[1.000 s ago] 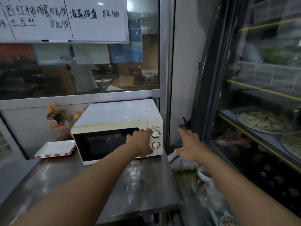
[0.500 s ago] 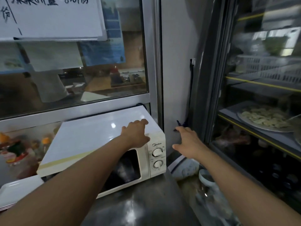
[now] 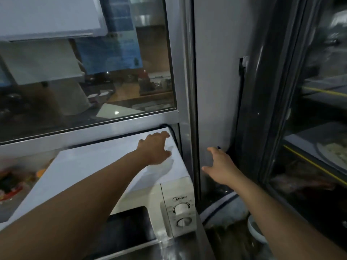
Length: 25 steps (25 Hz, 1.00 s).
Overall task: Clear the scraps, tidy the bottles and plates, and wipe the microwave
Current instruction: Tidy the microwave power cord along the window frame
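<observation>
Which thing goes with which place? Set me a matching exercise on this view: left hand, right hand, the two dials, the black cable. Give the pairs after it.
Things:
1. left hand
2. right hand
3. dials
4. black cable

Places:
A. on the front panel at the right end of the microwave
B. behind the microwave's far right corner
C. flat on the microwave's white top, near its far right corner
D. in the air in the gap to the right of the microwave, fingers spread

Pairs: 1-C, 2-D, 3-A, 4-B
</observation>
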Motion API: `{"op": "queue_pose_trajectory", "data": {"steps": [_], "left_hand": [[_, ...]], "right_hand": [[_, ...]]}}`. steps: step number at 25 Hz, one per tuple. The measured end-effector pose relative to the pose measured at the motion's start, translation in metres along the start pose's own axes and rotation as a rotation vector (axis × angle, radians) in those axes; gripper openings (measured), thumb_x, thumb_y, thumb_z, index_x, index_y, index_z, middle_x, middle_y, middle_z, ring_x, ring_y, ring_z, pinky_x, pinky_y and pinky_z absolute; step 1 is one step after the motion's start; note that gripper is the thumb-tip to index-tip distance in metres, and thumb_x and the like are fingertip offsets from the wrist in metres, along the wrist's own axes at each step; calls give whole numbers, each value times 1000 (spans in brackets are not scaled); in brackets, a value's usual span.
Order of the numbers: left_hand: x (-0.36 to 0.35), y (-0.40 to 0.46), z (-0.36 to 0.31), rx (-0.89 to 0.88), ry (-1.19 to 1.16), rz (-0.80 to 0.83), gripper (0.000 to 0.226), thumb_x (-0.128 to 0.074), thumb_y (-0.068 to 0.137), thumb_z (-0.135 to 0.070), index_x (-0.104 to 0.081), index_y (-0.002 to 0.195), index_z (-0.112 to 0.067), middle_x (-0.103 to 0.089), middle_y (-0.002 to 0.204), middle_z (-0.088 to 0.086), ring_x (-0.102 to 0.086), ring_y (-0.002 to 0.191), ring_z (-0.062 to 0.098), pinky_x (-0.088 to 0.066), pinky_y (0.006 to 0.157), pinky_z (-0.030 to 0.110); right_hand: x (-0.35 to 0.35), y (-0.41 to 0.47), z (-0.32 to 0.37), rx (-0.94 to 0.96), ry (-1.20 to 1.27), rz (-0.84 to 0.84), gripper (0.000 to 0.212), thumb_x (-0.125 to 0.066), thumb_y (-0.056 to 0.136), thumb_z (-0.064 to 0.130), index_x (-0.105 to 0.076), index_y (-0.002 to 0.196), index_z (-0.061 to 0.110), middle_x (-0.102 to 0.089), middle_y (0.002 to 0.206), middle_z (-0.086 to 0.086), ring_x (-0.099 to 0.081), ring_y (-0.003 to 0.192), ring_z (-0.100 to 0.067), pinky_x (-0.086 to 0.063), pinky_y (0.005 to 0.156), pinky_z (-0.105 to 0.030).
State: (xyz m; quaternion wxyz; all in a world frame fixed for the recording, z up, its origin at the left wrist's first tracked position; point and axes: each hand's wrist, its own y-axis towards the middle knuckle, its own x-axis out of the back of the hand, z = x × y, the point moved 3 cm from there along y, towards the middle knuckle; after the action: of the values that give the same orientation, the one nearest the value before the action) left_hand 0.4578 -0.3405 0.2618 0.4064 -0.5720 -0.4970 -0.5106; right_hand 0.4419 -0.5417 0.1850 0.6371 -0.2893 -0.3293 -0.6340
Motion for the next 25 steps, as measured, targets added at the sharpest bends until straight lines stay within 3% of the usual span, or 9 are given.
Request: {"op": "queue_pose_trajectory", "data": {"steps": [14,25], "left_hand": [[-29,137,13,62,118,-18,51,-57,90,-26,-39,137,-20,-49,139,3,-44,127,26,-38,103,44],[-42,176,37,28,99,-108,46,-57,89,-22,-46,132,-17,-54,133,1,-48,121,25,-41,99,41]], "right_hand": [[-79,178,-34,55,295,96,61,-64,87,23,-36,140,9,-46,142,-11,-45,128,-27,-38,105,-34],[-158,234,-33,26,476,98,52,-65,85,11,-45,133,10,-53,133,-10,-50,122,-26,-41,102,-34]]}}
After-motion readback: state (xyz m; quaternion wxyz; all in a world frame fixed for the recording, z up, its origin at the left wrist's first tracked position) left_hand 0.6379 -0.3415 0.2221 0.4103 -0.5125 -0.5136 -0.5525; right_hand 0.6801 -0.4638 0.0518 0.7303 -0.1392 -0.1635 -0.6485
